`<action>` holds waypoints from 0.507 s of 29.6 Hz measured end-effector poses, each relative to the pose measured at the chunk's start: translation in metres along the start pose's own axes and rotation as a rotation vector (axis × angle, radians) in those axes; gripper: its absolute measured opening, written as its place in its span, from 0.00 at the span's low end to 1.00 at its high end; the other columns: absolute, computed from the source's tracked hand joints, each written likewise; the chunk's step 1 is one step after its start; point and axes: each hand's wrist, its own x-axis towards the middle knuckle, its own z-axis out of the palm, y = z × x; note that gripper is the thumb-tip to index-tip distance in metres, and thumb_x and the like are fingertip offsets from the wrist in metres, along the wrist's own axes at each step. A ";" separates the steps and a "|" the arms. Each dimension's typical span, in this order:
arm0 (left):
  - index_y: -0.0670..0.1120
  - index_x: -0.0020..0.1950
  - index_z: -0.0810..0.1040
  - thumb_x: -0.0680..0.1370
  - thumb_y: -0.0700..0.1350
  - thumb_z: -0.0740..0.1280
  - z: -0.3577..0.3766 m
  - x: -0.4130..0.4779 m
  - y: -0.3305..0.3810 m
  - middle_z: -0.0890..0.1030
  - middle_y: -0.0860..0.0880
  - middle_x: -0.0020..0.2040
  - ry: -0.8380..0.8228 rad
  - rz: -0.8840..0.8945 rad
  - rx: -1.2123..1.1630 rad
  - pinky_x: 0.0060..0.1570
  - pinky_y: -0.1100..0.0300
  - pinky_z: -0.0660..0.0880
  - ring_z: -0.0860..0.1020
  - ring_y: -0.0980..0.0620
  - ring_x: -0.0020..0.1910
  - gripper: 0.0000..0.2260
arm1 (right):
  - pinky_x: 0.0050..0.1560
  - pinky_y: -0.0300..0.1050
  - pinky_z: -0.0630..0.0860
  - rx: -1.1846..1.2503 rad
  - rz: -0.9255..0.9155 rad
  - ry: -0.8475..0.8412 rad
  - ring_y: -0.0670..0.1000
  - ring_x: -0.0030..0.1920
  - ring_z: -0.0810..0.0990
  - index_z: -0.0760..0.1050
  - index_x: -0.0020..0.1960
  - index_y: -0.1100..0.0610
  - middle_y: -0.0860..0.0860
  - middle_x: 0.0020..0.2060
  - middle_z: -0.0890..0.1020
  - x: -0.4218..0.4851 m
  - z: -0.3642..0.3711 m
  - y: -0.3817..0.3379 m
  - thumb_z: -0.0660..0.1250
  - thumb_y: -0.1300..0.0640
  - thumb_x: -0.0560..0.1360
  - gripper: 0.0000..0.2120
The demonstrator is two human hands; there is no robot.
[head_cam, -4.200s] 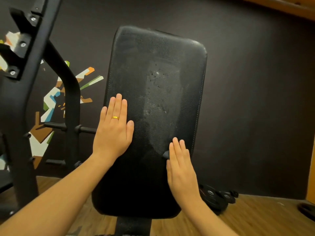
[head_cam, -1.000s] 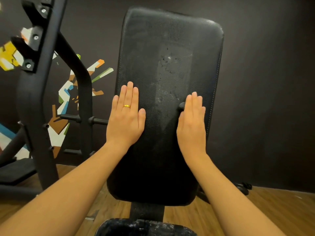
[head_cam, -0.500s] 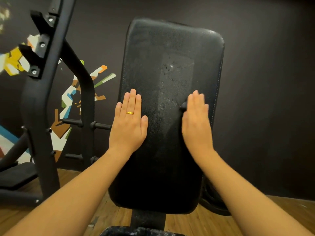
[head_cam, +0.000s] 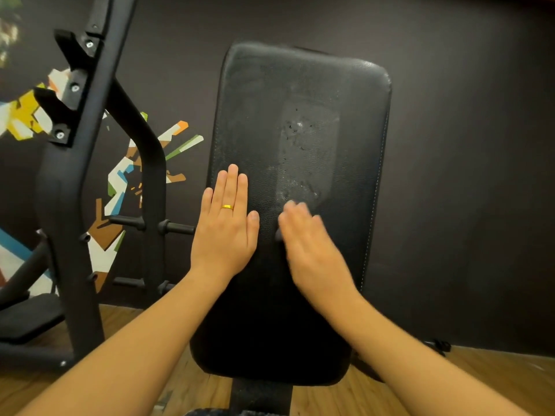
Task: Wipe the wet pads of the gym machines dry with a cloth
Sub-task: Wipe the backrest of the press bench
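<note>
**Two flat hands on the wet pad**

The fingers (head_cam: 232,187) of the left hand (head_cam: 223,235) are straight and close together. They lie flat on the pad (head_cam: 354,121) near its left edge, with the thumb a little apart to the right. They hold nothing. A gold ring (head_cam: 227,207) sits on one finger.

The right hand (head_cam: 312,250) is blurred. Its fingers also look stretched and together, laid flat on the middle of the pad just beside the left thumb, and I see them curl round nothing. At its thumb side a small dark bit (head_cam: 278,235) sticks out. It is too small to say if this is a cloth. No cloth shows plainly anywhere. Both forearms are bare and come up from the bottom edge.

The pad is black and tall with rounded corners. It stands upright in front of the person on a dark post (head_cam: 261,397). Above the right fingertips there is a paler patch (head_cam: 309,145) with drops and streaks on it. Fine droplets also speckle the upper left part of the pad.

To the left stands a black frame (head_cam: 69,205) with bolts and short pegs (head_cam: 177,228). Behind it the dark wall (head_cam: 465,175) carries a painting (head_cam: 126,175) of sharp shapes in white, brown, blue, green and yellow. The floor (head_cam: 480,373) is of wood.
</note>
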 end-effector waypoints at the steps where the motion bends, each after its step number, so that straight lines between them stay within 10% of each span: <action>1: 0.39 0.82 0.52 0.83 0.51 0.49 0.000 0.000 0.000 0.50 0.41 0.83 -0.001 0.002 -0.007 0.79 0.44 0.50 0.49 0.43 0.82 0.29 | 0.74 0.59 0.65 -0.037 0.089 0.013 0.65 0.76 0.63 0.61 0.76 0.69 0.65 0.75 0.65 0.014 -0.002 0.015 0.52 0.67 0.82 0.23; 5: 0.40 0.82 0.51 0.84 0.52 0.48 0.000 -0.002 -0.005 0.48 0.42 0.83 -0.010 0.006 -0.007 0.79 0.46 0.47 0.47 0.43 0.82 0.29 | 0.79 0.59 0.58 -0.013 0.392 0.076 0.64 0.80 0.55 0.54 0.79 0.68 0.65 0.79 0.59 0.065 -0.008 0.074 0.53 0.66 0.84 0.25; 15: 0.40 0.82 0.51 0.84 0.53 0.48 0.000 0.000 -0.003 0.48 0.42 0.83 -0.023 0.001 -0.026 0.79 0.47 0.47 0.47 0.45 0.82 0.29 | 0.81 0.55 0.48 0.144 0.378 0.042 0.61 0.81 0.49 0.55 0.80 0.66 0.62 0.80 0.55 0.140 -0.025 0.115 0.51 0.64 0.86 0.23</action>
